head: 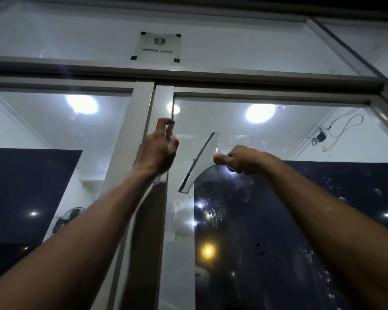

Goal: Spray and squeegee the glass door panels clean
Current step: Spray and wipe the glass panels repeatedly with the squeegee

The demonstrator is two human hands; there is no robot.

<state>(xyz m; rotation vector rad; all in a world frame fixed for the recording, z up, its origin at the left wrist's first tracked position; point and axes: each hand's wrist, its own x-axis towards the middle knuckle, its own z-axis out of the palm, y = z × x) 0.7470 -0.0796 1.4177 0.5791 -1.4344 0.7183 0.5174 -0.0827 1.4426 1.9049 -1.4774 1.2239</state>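
I look up at two glass door panels. My right hand grips the handle of a white squeegee, whose blade is tilted and lies against the upper right glass panel. That panel carries droplets and wet streaks lower down. My left hand is raised in front of the centre door stile, fingers curled around a small pale spray bottle. The hand hides most of the bottle. The left glass panel lies beyond my left arm.
A transom above the doors bears a number plate reading 9. Behind the glass, ceiling lights glare, a wall fan sits at the lower left, and cables with a small device hang at the upper right.
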